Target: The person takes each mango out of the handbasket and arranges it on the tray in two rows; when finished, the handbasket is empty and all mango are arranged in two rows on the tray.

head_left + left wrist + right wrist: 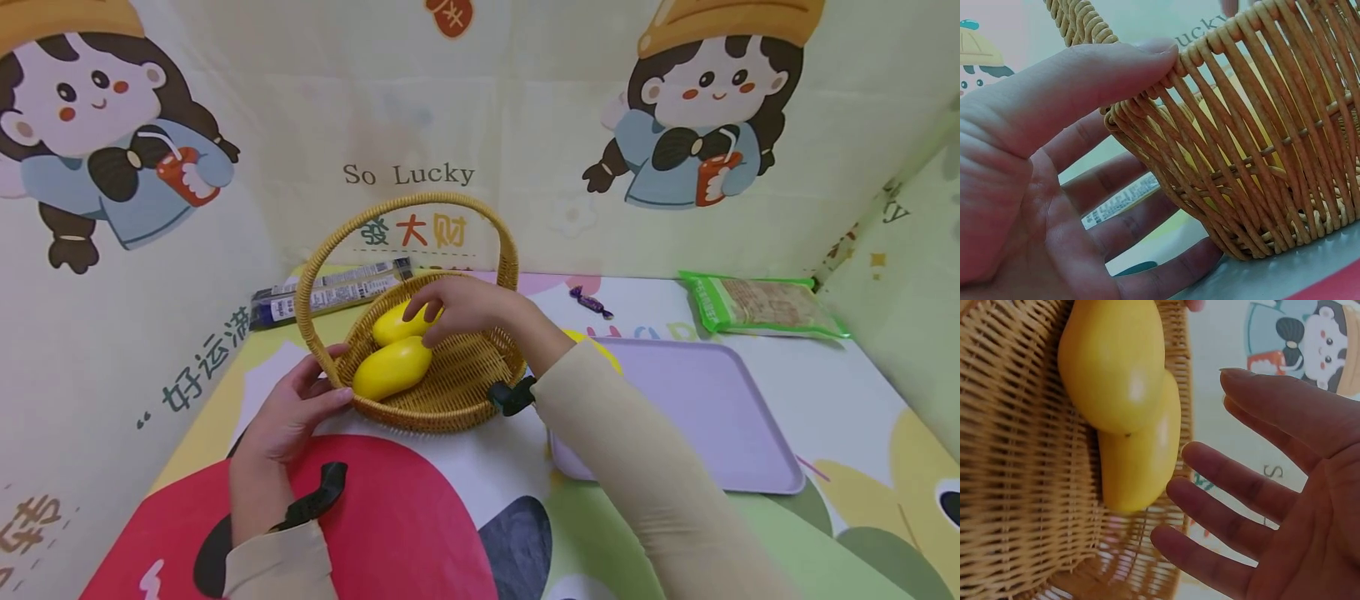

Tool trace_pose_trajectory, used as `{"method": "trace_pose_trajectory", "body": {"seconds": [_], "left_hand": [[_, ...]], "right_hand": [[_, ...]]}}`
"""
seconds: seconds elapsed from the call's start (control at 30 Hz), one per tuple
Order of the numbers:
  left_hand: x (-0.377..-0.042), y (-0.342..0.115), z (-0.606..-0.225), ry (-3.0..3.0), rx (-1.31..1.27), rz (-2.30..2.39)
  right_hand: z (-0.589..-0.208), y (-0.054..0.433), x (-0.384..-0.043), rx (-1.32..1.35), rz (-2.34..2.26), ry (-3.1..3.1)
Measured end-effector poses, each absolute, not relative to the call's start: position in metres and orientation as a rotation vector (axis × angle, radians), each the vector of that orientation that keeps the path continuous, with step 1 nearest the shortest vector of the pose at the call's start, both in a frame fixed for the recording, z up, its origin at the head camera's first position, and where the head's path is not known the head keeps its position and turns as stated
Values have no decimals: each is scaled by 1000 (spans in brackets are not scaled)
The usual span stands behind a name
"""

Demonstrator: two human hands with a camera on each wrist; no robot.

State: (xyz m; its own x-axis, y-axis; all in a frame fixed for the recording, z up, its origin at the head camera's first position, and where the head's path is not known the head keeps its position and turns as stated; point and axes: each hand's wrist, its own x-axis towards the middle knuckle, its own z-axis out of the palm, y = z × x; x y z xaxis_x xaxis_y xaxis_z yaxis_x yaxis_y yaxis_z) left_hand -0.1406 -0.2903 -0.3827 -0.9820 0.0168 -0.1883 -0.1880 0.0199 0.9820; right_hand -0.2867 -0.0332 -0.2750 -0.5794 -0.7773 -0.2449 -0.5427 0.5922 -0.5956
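Note:
A woven wicker basket (pixel 435 422) with a tall arched handle stands on the table, two yellow mangoes inside. One mango (pixel 393 368) lies at the front left; the other (pixel 388 325) is just behind, partly covered by fingers in the head view. My left hand (pixel 277 421) holds the basket's left side, thumb (pixel 1129 65) over the rim near the handle's foot and fingers spread along the outside. Above the mangoes hovers my right hand (pixel 468 304), fingers relaxed and apart, holding nothing. In the right wrist view its fingertips (pixel 1179 487) are beside the rear mango (pixel 1141 469).
Right of the basket lies a lilac tray (pixel 750 392), with a yellow thing (pixel 600 352) partly hidden by the right sleeve. A purple-wrapped candy (pixel 591 302) and a green-edged packet (pixel 765 307) sit toward the back. Long plastic-wrapped packages (pixel 330 293) lie behind the basket.

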Motion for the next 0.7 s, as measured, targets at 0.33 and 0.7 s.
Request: {"method": "trace_pose_trajectory", "body": {"seconds": [0.33,0.7], "left_hand": [[-143,-290,-380,2152,-178,2053],[-143,-292,-383,2163,-168,2043]], "right_hand": [[-276,-63,-276,-1049,-588,2321],[-283,-82,-271,-1073,-512,2319]]}}
